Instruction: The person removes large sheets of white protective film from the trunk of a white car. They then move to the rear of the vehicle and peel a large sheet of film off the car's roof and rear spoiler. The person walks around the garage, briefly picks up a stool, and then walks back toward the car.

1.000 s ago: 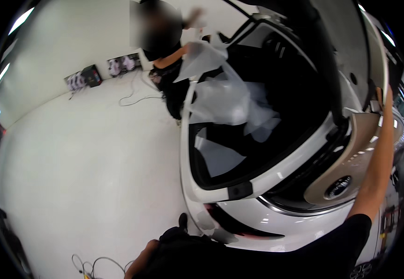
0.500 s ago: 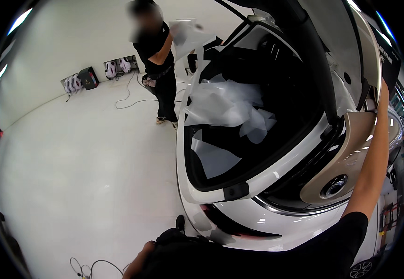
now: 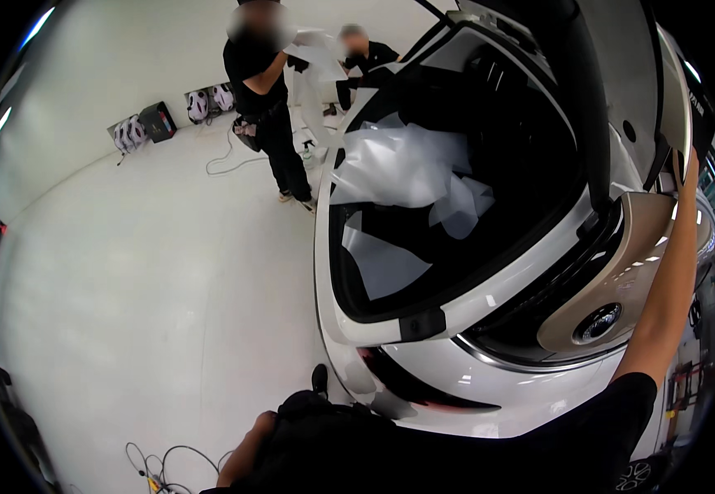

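Note:
My right arm stretches up along the right side, and my right hand [image 3: 689, 170] is at the lower edge of the raised tailgate [image 3: 633, 107], closed around it as far as its small visible part shows. My left hand [image 3: 260, 428] is low against my black clothing at my hip; its fingers are hidden. Before me is the open rear of a white car [image 3: 489, 306]. Crumpled translucent film sheets [image 3: 398, 165] are heaped in its dark cargo space, and a flatter film piece [image 3: 382, 262] rests nearer the opening's left corner.
A co-worker in black [image 3: 267, 107] stands beyond the car's left side, holding up a translucent sheet [image 3: 316, 53]. Another person [image 3: 367, 59] is low behind. A spray bottle [image 3: 308, 152] stands on the floor. Cables [image 3: 164, 461] lie at lower left; a black box [image 3: 158, 122] is by the wall.
The view has shifted slightly. The standing co-worker has raised the sheet nearer the head, and the second person and spray bottle have come into sight. My right hand stays at the tailgate edge.

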Action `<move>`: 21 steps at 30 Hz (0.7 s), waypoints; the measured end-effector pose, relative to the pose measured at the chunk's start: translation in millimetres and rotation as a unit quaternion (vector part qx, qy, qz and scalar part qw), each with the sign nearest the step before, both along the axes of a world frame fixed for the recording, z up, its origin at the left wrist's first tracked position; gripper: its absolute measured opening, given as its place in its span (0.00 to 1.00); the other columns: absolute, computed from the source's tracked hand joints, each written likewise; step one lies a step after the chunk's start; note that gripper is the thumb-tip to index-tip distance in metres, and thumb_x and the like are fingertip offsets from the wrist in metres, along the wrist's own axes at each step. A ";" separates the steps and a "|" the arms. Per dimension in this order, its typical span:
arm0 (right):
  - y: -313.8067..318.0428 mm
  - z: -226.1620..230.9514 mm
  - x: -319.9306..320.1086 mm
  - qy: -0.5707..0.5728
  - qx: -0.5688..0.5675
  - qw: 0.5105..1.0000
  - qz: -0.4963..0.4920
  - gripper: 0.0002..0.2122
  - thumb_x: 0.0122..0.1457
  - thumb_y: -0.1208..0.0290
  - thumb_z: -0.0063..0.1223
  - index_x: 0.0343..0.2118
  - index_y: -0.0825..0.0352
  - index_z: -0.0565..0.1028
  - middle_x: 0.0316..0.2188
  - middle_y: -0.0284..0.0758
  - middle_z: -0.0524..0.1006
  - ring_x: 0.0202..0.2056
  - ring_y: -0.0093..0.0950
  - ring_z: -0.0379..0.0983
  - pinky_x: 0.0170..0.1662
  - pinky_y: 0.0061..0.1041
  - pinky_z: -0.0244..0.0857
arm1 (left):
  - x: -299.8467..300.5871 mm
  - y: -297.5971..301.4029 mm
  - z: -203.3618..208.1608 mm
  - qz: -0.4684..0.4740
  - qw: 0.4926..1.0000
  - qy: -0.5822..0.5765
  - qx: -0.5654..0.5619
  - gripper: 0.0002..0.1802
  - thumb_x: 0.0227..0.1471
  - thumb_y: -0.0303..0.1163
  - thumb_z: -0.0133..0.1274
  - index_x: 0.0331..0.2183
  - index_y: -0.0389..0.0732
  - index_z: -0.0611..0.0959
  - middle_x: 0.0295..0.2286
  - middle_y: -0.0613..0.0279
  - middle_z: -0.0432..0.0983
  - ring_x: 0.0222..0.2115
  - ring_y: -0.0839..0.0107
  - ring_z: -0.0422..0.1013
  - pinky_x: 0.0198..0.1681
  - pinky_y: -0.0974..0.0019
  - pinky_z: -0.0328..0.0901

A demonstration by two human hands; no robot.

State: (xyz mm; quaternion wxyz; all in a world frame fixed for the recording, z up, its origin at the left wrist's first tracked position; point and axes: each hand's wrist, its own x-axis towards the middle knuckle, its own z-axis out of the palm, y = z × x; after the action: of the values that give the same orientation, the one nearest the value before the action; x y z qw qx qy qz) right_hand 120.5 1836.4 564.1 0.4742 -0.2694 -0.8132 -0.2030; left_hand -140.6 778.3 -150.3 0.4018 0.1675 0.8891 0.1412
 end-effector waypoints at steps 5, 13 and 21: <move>-0.4 -15.5 -5.5 0.001 -0.047 0.996 0.071 0.15 0.62 0.66 0.51 0.46 0.72 0.73 0.39 0.49 0.77 0.42 0.42 0.73 0.46 0.31 0.65 | 8.7 -3.7 5.8 0.033 0.999 0.001 0.008 0.19 0.52 0.42 0.48 0.36 0.39 0.85 0.39 0.47 0.79 0.42 0.49 0.74 0.48 0.53 0.67; 71.0 -14.4 9.9 0.013 -0.126 0.992 0.028 0.25 0.63 0.52 0.44 0.51 0.72 0.72 0.47 0.43 0.76 0.49 0.35 0.71 0.54 0.30 0.62 | 7.0 -15.5 17.8 0.149 0.987 -0.050 0.032 0.19 0.51 0.43 0.53 0.38 0.38 0.84 0.37 0.48 0.80 0.40 0.52 0.75 0.46 0.56 0.68; -1.8 32.8 46.5 0.076 -0.062 0.995 0.023 0.22 0.61 0.59 0.51 0.53 0.69 0.72 0.49 0.44 0.75 0.49 0.39 0.72 0.54 0.31 0.64 | -36.4 -12.3 -5.5 0.168 0.985 -0.032 0.033 0.19 0.52 0.39 0.48 0.40 0.35 0.82 0.39 0.44 0.79 0.43 0.50 0.74 0.47 0.54 0.68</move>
State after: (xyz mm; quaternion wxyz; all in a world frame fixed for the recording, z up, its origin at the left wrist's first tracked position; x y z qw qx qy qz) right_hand 167.0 1834.6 596.9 0.5219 -0.2941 -0.7916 -0.1202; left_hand -177.0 766.0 -155.8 0.3952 0.0240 0.8861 0.2411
